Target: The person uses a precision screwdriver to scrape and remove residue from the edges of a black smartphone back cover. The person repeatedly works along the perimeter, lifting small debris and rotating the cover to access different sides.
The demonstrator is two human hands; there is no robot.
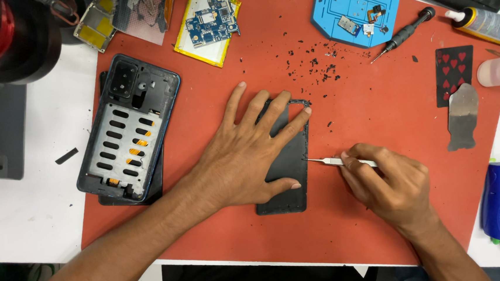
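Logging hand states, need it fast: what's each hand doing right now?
Left hand: open, fingers spread, pressing flat on the black phone panel.
Right hand: closed, pinching metal tweezers, tip at the panel's edge.

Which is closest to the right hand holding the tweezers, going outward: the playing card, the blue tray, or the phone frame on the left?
From the right hand:
1. Playing card, up and to the right.
2. Blue tray, at the mat's top edge.
3. Phone frame, far left, beyond the left hand.

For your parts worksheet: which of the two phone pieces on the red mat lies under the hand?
The plain dark panel, not the slotted frame lying untouched alongside.
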